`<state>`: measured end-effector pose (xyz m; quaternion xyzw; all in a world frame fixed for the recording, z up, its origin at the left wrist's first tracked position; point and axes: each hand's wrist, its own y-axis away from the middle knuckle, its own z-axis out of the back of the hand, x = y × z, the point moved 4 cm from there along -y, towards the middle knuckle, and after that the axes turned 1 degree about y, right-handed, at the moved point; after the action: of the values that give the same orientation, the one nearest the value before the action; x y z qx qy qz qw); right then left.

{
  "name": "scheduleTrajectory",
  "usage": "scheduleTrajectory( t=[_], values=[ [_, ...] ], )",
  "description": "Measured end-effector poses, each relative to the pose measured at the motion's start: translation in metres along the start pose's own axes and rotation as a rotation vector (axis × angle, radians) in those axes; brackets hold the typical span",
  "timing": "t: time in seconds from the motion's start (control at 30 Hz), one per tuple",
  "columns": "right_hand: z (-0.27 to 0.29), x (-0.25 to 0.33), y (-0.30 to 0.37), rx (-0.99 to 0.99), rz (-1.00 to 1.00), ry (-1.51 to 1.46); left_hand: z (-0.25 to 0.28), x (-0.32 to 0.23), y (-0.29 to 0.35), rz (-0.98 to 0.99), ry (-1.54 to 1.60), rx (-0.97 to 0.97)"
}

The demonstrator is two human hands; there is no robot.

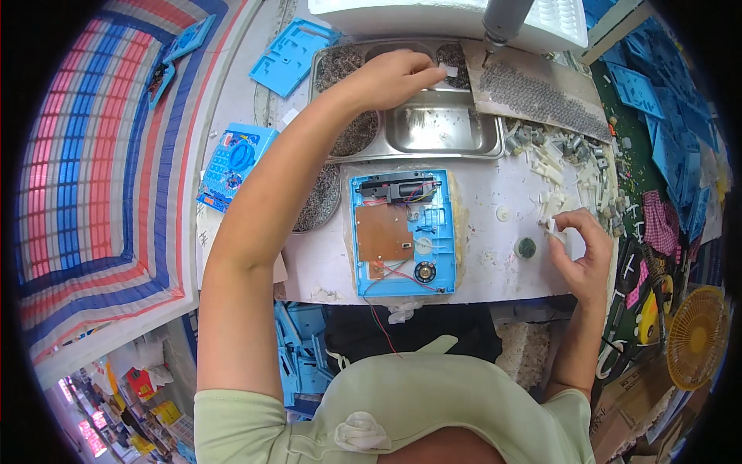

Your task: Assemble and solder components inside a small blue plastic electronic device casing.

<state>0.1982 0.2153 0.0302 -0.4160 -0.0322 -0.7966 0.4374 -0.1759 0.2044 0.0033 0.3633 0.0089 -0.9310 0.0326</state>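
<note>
My left hand (pixel 393 80) reaches over the steel compartment tray (pixel 501 139), its fingers closed together. A small white piece (pixel 449 71) shows at its fingertips; whether the hand grips it I cannot make out. My right hand (pixel 585 255) is closed, thumb and forefinger pinching a small white plastic part (pixel 552 226) beside the heap of white plastic parts (pixel 550 172). Between my arms lies an opened blue plastic casing (pixel 444 209) with a brown circuit board (pixel 382 233), a black mechanism (pixel 398 189), a round speaker (pixel 425 271) and thin wires.
Small screws fill several tray compartments and a round dish (pixel 321 203). A board covered with small metal pieces (pixel 541 89) sits under a tool tip (pixel 502 23). Blue casings (pixel 292 56) lie left and right. A dark green round object (pixel 525 247) stands near my right hand.
</note>
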Motion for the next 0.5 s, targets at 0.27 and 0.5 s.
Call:
scheduleTrajectory(
  t=[0.27,0.5],
  values=[
    [-0.010,0.002,0.000,0.023,-0.002,-0.007,0.012,-0.003,0.040,-0.095,-0.170,-0.331],
    [-0.013,0.007,-0.005,0.037,0.025,-0.014,-0.034,-0.026,0.021,-0.248,-0.254,-0.103]
  ],
)
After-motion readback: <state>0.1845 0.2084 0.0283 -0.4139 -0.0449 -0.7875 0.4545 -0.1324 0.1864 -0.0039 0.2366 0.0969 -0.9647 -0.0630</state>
